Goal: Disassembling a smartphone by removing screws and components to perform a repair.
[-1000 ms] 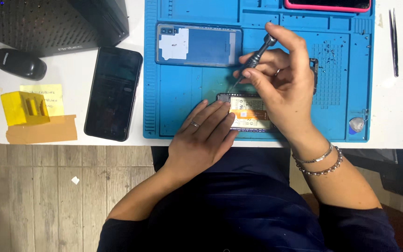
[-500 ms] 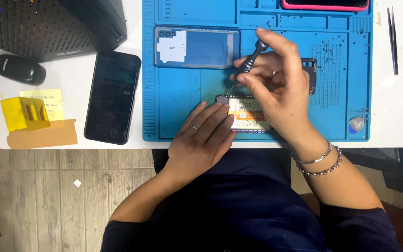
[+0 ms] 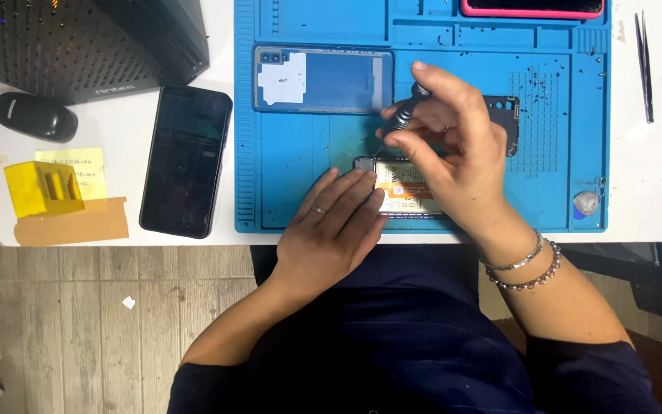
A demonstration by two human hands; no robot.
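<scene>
My right hand [image 3: 453, 157] gripped a small dark screwdriver [image 3: 401, 119] between thumb and fingertips, its tip angled down toward the top left corner of the opened phone [image 3: 404, 192] that lay near the front edge of the blue repair mat [image 3: 285, 184]. My left hand [image 3: 331, 230] lay flat and released, fingers spread, its fingertips pressing on the phone's left end; it held nothing. A ring showed on 1 finger of that hand, and 2 bracelets [image 3: 526, 268] circled my right wrist.

The phone's insides showed an orange and white label, though my right hand covered most of its right half. Just beyond it, toward the back of the mat, the detached back cover [image 3: 323, 79] lay flat with its inner face up and a white patch at its left end. A dark frame piece [image 3: 509, 115] sat to the right of my right hand, partly hidden by it. A pink-edged phone [image 3: 534, 8] rested at the back edge of the mat, and a small clear round object [image 3: 585, 202] sat in the mat's front right corner.

On the white bench left of the mat lay a black phone [image 3: 185, 161], screen dark. Farther left, near the bench's left edge, stood a yellow block [image 3: 40, 188] on brown tape [image 3: 70, 224], with a black mouse [image 3: 36, 116] behind it. Tweezers [image 3: 643, 65] lay near the bench's right edge.
</scene>
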